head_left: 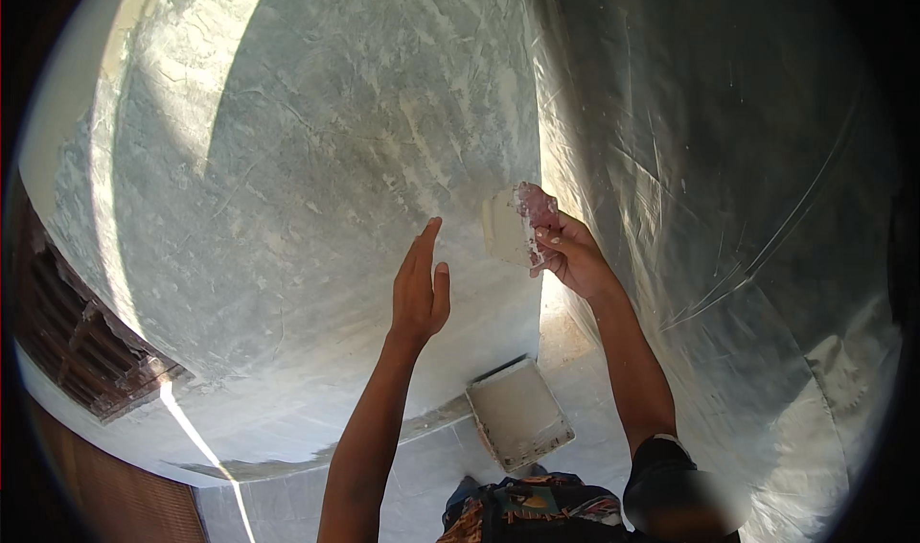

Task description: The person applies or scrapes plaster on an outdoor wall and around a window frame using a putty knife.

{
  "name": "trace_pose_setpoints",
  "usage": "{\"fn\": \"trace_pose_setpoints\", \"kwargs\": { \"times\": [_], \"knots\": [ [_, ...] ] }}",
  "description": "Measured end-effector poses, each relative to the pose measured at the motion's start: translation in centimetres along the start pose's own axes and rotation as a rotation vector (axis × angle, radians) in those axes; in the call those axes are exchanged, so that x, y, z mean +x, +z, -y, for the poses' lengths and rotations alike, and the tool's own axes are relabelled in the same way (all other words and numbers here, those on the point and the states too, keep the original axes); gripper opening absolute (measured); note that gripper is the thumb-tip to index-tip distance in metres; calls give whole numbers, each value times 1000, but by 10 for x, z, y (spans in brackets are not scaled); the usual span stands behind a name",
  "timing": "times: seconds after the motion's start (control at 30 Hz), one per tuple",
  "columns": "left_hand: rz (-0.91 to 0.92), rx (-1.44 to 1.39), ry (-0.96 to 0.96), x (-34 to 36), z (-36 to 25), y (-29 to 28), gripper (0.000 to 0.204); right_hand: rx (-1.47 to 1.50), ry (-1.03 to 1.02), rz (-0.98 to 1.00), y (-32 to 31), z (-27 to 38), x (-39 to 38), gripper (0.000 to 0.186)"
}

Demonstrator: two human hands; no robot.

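Note:
In my right hand (577, 260) is a flat putty scraper (508, 227), gripped by its reddish, paste-spotted edge. A pale coating covers its blade, which is close to the grey-green wall (355, 131); I cannot tell whether it touches. My left hand (418, 289) is raised in front of the same wall with its fingers stretched out and nothing in it. Uneven streaks and patches of whitish plaster mark the wall. Below my hands, near my body, a square tub (519, 414) holds a pale substance, with smears along its rim.
A large shiny plastic sheet (709, 160) hangs along the right side, creased and reaching low. At the left is a dark slatted opening (86, 342) in the wall. Bright sunlight stripes (110, 207) cross the left part. A brown ribbed panel (105, 476) stands at lower left.

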State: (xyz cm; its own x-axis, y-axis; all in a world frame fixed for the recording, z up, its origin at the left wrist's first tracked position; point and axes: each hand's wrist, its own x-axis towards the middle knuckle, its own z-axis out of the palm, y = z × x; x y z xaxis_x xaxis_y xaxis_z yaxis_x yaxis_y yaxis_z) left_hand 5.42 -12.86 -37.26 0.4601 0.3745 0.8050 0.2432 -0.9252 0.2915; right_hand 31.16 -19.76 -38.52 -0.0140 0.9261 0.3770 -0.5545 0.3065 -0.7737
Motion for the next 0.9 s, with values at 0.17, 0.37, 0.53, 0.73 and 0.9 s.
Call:
{"fn": "trace_pose_setpoints", "kwargs": {
  "times": [0.17,0.37,0.53,0.73,0.9],
  "knots": [
    [-110,84,187,84,-26,-37,52,-132,-182,17,36,81,35,24],
    [-220,242,372,168,-39,-82,54,-211,-350,58,74,150,74,25],
    [-270,345,469,229,-51,-111,52,-410,-478,39,104,195,106,27],
    [-331,463,599,290,-52,-128,53,-686,-747,-105,129,240,147,29],
    [-354,512,667,323,-39,-142,54,-1175,-1108,-386,151,270,178,19]
  ]
}}
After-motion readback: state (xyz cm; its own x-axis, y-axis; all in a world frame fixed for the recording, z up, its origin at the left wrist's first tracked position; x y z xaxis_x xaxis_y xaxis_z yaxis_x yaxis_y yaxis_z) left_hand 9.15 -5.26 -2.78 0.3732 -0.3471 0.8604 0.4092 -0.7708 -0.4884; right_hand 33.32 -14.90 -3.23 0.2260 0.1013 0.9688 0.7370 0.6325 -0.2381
